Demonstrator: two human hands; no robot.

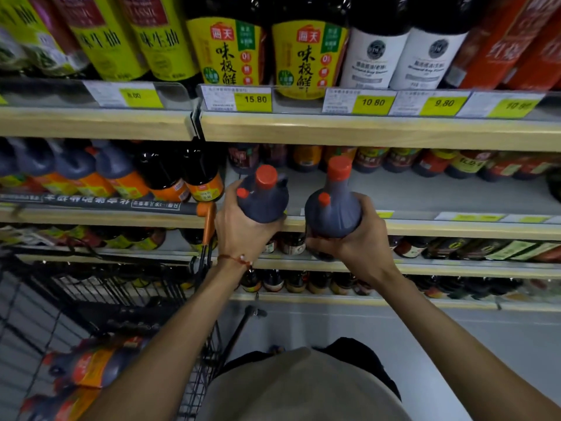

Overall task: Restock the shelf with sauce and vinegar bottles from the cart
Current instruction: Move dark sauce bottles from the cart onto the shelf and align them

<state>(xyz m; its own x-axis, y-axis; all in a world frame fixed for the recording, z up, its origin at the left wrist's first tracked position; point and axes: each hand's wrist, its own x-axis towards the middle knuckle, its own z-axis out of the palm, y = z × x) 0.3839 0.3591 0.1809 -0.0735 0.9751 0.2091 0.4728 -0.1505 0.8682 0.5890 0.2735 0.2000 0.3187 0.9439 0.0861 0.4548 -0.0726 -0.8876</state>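
My left hand [243,229] grips a dark sauce bottle [264,199] with a red cap, held at the front edge of the middle shelf [425,229]. My right hand [355,241] grips a second dark red-capped bottle [332,208] just to the right, in front of the same shelf edge. Behind both bottles the shelf board [425,192] is bare, with small bottles at the back. More matching bottles with orange labels [91,369] lie in the wire cart [136,299] at lower left.
To the left on the same shelf stand dark bottles with orange labels [170,177]. The upper shelf [364,129] carries large yellow-labelled bottles and price tags. Lower shelves hold rows of small bottles. The cart handle [209,223] with an orange end sits by my left wrist.
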